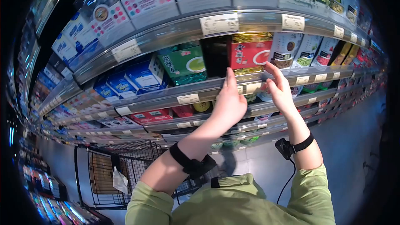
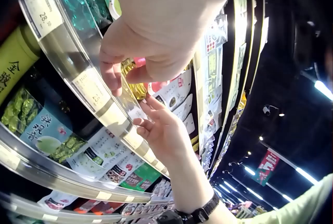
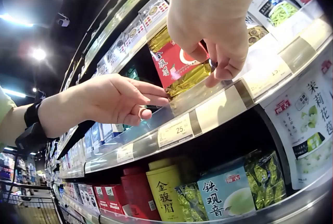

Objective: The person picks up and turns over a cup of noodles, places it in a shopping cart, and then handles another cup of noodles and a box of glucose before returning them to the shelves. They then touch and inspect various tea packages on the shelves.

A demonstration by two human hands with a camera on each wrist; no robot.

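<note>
A red and gold tea packet [image 1: 250,54] stands on the middle shelf, its crinkled gold wrapping showing above and below the red card. My left hand [image 1: 230,104] is at its lower left corner, the index and middle fingers held out straight, as the right wrist view shows. On the other side, my right hand [image 1: 281,93] has its fingertips at the packet's right edge, the index finger reaching toward it and the other fingers bent. To the left, past a dark gap, stands a green tea packet [image 1: 183,64]. White pouches [image 1: 286,51] stand close by on the right.
A shelf lip [image 1: 154,96] with price tags runs below the packet, and another shelf edge [image 1: 162,30] passes above it. Blue boxes [image 1: 143,73] stand farther left. On the lower shelf is a yellow canister [image 3: 165,190]. A wire shopping cart [image 1: 121,171] stands behind on the left.
</note>
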